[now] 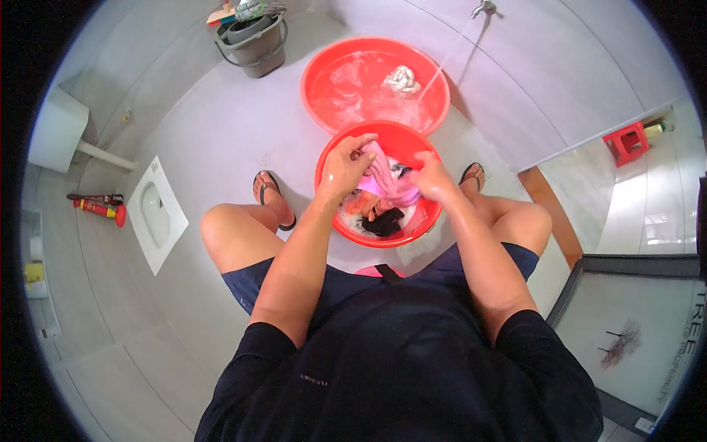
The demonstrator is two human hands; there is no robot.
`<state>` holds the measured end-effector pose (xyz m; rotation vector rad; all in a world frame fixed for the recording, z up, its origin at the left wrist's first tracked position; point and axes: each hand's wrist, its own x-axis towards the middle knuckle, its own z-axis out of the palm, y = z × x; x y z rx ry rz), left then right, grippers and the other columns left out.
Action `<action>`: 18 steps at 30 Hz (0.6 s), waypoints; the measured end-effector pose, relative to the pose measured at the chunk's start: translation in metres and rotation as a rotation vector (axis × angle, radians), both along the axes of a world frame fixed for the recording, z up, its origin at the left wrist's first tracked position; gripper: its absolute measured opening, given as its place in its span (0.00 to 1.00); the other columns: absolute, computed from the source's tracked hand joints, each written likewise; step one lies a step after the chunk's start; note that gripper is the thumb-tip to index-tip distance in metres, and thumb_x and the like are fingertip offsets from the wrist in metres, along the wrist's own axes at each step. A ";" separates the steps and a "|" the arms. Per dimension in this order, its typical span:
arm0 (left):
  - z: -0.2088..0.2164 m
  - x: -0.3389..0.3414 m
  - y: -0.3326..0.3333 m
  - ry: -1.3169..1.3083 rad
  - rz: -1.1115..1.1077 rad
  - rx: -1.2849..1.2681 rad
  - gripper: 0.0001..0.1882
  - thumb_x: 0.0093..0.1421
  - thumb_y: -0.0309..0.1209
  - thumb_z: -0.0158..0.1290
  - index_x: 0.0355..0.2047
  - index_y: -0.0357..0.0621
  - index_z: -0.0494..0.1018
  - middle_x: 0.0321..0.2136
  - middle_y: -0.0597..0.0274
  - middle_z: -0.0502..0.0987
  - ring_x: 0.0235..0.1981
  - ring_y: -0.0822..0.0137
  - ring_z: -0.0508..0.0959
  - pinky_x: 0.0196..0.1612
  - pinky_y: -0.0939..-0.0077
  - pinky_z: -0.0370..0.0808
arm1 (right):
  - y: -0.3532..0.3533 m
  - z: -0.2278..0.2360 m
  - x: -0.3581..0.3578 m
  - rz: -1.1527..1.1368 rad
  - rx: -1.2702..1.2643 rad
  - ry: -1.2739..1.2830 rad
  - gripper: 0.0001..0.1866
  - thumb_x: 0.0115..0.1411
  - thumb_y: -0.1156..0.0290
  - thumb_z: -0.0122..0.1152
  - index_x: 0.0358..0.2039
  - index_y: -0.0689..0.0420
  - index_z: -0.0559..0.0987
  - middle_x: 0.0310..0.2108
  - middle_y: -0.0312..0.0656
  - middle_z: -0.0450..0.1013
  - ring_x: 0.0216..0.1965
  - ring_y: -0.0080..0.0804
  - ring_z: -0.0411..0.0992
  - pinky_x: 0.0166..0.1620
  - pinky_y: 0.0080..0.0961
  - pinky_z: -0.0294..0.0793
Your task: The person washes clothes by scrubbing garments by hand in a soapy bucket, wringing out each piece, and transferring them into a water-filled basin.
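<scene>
A wet pink cloth point(380, 171) is stretched over a red basin point(324, 163) between my knees. My left hand point(346, 166) pinches its upper end, with the fingers closed at the basin's left side. At the right side, my right hand point(433, 179) is closed on the lower part of the same cloth and looks slightly blurred. Below the cloth, sudsy water holds a dark garment point(383, 222) and some orange-patterned fabric point(359, 202). The fingertips of my right hand are partly hidden.
Beyond is a larger red basin point(308, 92) of water with a white cloth point(402, 79); a tap point(484, 9) runs into it. A grey bucket point(258, 57) stands far left. A squat toilet point(156, 214) is at left, a red stool point(626, 144) and framed glass panel point(626, 324) at right.
</scene>
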<state>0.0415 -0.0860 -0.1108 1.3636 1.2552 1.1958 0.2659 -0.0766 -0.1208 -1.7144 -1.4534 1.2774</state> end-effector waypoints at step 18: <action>0.000 0.006 -0.010 0.432 -0.273 0.349 0.16 0.48 0.31 0.70 0.39 0.47 0.83 0.29 0.62 0.75 0.36 0.61 0.76 0.43 0.70 0.73 | -0.019 0.098 -0.016 0.156 0.647 0.157 0.08 0.52 0.81 0.60 0.33 0.60 0.71 0.27 0.41 0.70 0.30 0.26 0.71 0.34 0.26 0.71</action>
